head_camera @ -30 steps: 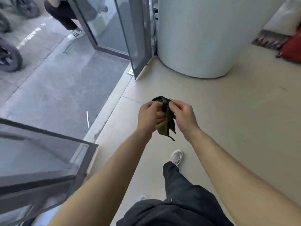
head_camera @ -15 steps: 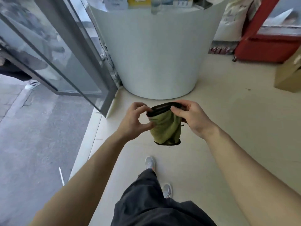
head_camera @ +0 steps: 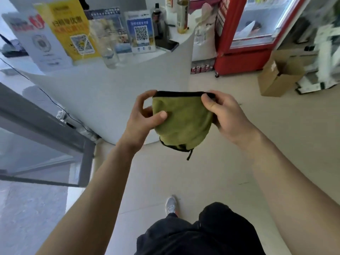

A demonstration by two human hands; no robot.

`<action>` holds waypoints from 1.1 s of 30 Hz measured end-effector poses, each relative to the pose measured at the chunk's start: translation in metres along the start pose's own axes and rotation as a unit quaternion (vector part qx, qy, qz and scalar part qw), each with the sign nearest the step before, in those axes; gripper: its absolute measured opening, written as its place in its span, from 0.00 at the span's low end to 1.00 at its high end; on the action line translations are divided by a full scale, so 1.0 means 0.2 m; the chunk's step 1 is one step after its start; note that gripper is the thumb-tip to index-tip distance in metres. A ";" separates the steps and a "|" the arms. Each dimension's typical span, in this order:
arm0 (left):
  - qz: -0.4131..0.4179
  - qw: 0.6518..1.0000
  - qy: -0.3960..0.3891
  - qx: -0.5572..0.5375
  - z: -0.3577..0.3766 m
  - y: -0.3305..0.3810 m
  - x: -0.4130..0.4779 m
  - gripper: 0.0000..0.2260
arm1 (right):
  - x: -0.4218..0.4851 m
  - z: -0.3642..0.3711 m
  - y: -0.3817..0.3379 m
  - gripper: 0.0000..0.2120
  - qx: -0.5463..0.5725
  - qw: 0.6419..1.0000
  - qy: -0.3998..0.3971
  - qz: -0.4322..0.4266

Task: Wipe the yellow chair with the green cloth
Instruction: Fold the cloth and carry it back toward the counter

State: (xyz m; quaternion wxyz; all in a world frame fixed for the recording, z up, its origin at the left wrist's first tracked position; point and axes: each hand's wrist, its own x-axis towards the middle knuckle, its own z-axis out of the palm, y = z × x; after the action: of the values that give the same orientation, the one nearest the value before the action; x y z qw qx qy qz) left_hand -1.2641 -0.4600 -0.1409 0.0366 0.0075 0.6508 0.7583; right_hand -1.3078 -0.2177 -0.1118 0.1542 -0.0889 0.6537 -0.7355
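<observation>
The green cloth [head_camera: 183,120], olive with a black hem, hangs in front of me at chest height, folded over. My left hand [head_camera: 142,117] pinches its left top corner, thumb pressed on the face of the cloth. My right hand [head_camera: 223,113] grips its right top corner, so the black top edge is stretched level between both hands. A black loop dangles from the cloth's bottom. No yellow chair is in view.
A white curved counter [head_camera: 103,96] stands just ahead, carrying signs, QR stands, a glass and bottles. A red drinks fridge [head_camera: 244,57] and an open cardboard box [head_camera: 279,76] stand at the right. A glass door [head_camera: 46,126] is at the left. Beige floor lies underfoot.
The view has swung up and right, from the doorway to the counter and fridge. The bunched cloth has been spread wider between my hands, which moved apart.
</observation>
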 end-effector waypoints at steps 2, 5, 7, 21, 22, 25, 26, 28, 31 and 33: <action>-0.065 0.996 -0.062 0.006 0.09 -0.07 0.13 0.31 | 0.14 -0.06 -0.07 0.12 0.063 0.997 0.039 0.008; -0.109 0.989 -0.093 0.042 0.26 -0.18 0.33 0.15 | 0.33 -0.23 -0.07 0.16 0.100 0.986 0.129 0.039; -0.125 0.989 -0.081 0.007 0.39 -0.20 0.48 0.13 | 0.41 -0.43 -0.01 0.23 0.171 0.970 0.157 0.072; -0.251 0.961 -0.015 -0.116 1.26 -0.21 1.55 0.22 | 0.86 -1.64 0.21 0.28 0.198 0.961 0.035 0.189; -0.261 0.961 -0.010 -0.085 1.28 -0.22 1.61 0.22 | 0.91 -1.73 0.19 0.29 0.149 0.965 0.028 0.212; -0.300 0.953 0.036 0.009 1.36 -0.26 1.76 0.21 | 1.06 -1.94 0.18 0.34 0.071 0.960 0.030 0.267; -0.307 0.950 0.051 0.036 1.38 -0.28 1.81 0.19 | 1.11 -1.98 0.19 0.35 0.064 0.960 0.037 0.271; -0.319 0.941 0.078 0.078 1.41 -0.31 1.93 0.15 | 1.22 -2.03 0.21 0.35 0.056 0.962 0.044 0.263; -0.333 0.925 0.151 0.105 1.40 -0.36 2.10 0.17 | 1.39 -2.05 0.23 0.36 0.043 0.973 0.061 0.219; -0.324 0.915 0.203 0.127 1.38 -0.39 2.21 0.24 | 1.53 -2.07 0.23 0.41 0.032 0.977 0.040 0.209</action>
State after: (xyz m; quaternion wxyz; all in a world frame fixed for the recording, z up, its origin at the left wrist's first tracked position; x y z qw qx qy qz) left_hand -1.6849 -0.1466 -0.1910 0.1465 -0.3531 0.7017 0.6012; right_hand -1.7272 0.0596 -0.2330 0.2812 0.0842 0.6395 -0.7105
